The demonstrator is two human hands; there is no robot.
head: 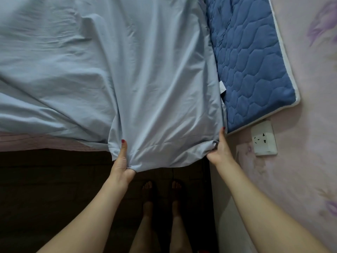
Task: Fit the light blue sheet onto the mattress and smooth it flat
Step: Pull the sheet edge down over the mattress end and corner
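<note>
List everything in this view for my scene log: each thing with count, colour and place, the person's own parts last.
light blue sheet: one, pale blue, creased, over the bed, its near edge hanging down
quilted pad: one, dark blue with white edging, uncovered at right by the wall
pink layer: one strip, under the sheet's near-left edge
wall socket: one, white, on the floral pink wall
floor: dark, below the bed
left hand: gripping the sheet's edge
right hand: gripping the sheet's corner
feet: two, in dark sandals

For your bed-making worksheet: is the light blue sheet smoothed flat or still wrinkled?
Still wrinkled. The light blue sheet shows creases and bunches where both hands grip it; the quilted pad stays uncovered.
</note>
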